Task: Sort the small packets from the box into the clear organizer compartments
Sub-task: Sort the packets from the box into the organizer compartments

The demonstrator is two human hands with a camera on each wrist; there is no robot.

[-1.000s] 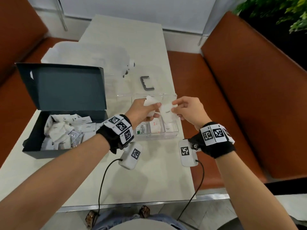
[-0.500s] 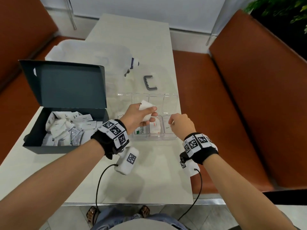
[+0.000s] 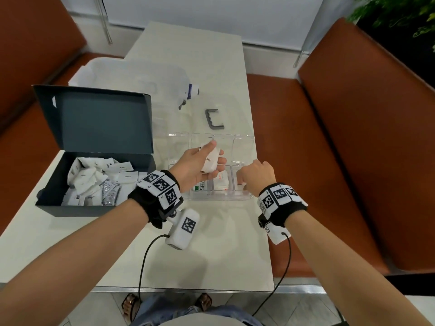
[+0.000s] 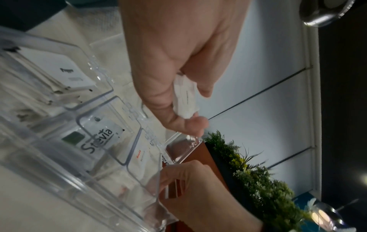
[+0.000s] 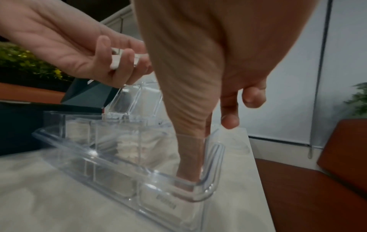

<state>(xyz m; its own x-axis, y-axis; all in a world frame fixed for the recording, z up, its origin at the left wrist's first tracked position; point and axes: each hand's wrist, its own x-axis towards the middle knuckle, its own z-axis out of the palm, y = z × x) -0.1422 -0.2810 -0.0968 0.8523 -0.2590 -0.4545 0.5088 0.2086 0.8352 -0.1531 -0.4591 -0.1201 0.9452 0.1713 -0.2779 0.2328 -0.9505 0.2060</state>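
My left hand [image 3: 216, 152] hovers over the clear organizer [image 3: 221, 197] and grips a bundle of white packets [image 3: 210, 161], also visible as the bundle [image 4: 185, 100] in the left wrist view. My right hand [image 3: 243, 183] reaches down into the rightmost compartment. Its thumb [image 5: 186, 180] runs straight down and presses on a white packet [image 5: 158, 202] lying flat there. A Stevia packet [image 3: 200, 185] and a red-lettered packet [image 3: 221, 181] fill the neighbouring compartments. The dark box [image 3: 94, 208] at left holds several white and silver packets [image 3: 94, 182].
The organizer's clear lid [image 3: 211, 140] lies open behind it. A grey C-shaped handle [image 3: 214, 120] and a translucent plastic tub [image 3: 131, 76] sit further back. The box lid [image 3: 94, 123] stands upright. Orange benches [image 3: 353, 161] flank the table; its right edge is beside the organizer.
My right hand took a packet from the bundle in my left hand and lowered it into the rightmost compartment. The left hand stayed above the organizer with the bundle.
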